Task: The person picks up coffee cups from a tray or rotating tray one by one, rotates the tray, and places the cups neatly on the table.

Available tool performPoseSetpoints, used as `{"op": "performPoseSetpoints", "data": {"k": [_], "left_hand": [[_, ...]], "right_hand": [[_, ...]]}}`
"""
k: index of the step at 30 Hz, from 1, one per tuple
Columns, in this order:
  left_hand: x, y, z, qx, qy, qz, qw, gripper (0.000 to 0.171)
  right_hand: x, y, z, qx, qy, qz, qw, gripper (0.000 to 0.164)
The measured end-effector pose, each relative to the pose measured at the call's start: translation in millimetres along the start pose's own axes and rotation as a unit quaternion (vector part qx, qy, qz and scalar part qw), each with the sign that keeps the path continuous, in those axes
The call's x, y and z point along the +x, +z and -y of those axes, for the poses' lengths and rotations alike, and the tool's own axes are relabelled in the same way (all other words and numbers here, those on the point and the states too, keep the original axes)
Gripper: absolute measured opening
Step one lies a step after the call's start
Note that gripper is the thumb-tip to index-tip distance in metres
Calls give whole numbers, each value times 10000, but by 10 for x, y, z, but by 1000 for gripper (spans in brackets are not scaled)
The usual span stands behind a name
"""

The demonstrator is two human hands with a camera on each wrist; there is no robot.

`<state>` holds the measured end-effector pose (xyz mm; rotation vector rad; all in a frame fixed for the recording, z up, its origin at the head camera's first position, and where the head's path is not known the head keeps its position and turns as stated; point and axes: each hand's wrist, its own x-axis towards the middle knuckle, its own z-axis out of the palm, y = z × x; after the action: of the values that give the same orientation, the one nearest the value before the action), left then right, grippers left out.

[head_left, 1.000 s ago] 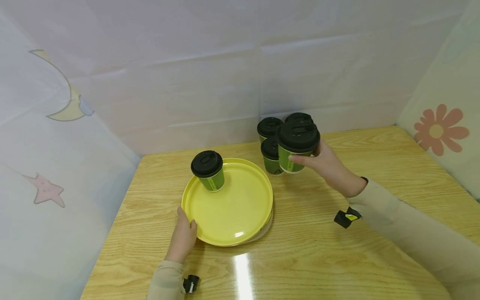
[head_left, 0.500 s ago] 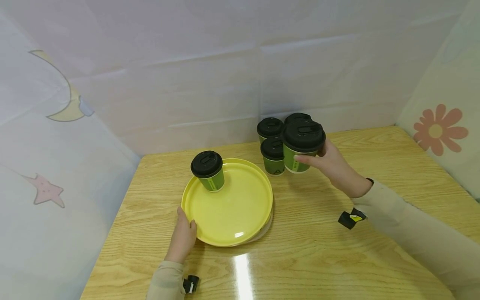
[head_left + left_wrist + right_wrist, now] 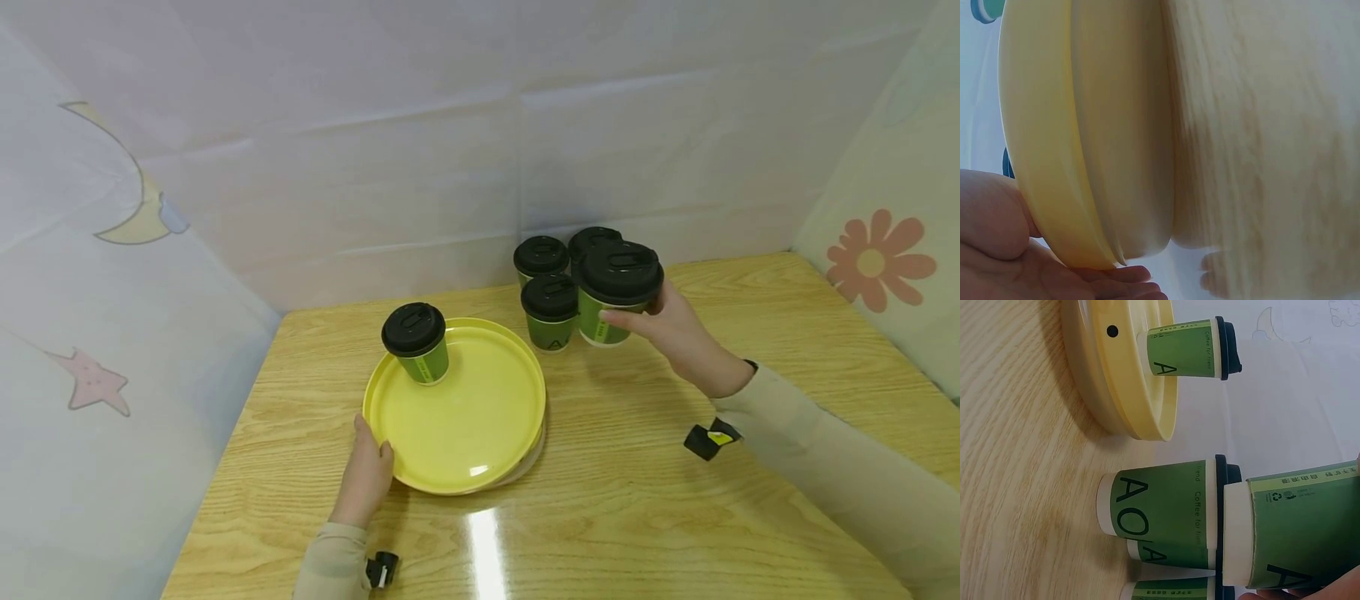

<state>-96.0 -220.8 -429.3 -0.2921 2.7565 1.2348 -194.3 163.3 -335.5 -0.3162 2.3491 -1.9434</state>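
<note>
In the head view my right hand [image 3: 686, 343] grips a green paper coffee cup [image 3: 618, 283] with a black lid, roughly upright. The right wrist view shows this cup's white base [image 3: 1238, 534] off the table. A similar lidded cup [image 3: 423, 346] stands near the far left rim of a round yellow tray [image 3: 480, 417] on a paler base. My left hand [image 3: 363, 475] touches the tray's near left side, its fingers [image 3: 1125, 275] fairly straight and its thumb by the rim. Beside the held cup stands another cup [image 3: 551, 312], with more cups [image 3: 542, 257] behind it.
The tray and cups stand on a wood-grain table [image 3: 645, 500]. A pale wall cloth [image 3: 390, 167] rises right behind the cups, with printed side cloths at left and right. A black wrist device [image 3: 708, 437] hangs below the right sleeve.
My right hand has shifted slightly to the right with the cup, uncovering more of the front standing cup. My left hand, the tray and the cup on it have stayed in place.
</note>
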Motion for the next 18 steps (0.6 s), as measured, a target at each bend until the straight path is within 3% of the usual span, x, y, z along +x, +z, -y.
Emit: {"op": "performPoseSetpoints", "data": {"k": [18], "left_hand": [[2, -1, -3, 2, 70, -40, 10000, 64]], "right_hand": [[32, -80, -134, 57, 181, 53, 9998, 85]]}}
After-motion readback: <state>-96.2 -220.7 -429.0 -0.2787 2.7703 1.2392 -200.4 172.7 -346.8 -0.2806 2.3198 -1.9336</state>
